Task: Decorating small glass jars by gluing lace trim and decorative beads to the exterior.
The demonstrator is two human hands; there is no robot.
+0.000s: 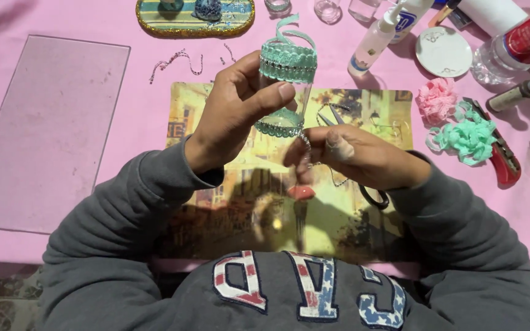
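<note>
My left hand [234,107] grips a clear glass jar [284,92] held up above the picture placemat [363,110]. The jar carries a band of mint-green lace trim [288,63] near its top and another [279,125] at its bottom, with a loose curl of trim rising from the top. My right hand [354,156] sits just below and right of the jar, pinching a thin silvery bead chain [305,142] against the lower band. Scissors [332,115] lie on the placemat behind my right hand, partly hidden by it.
A clear glass pane [44,129] lies at left on the pink cloth. At the back stand a decorated oval tray [194,23], small glasses, and a glue bottle [372,41]. To the right lie a white lid [443,52], pink lace [437,98], mint lace [468,138], and a red cutter [504,162].
</note>
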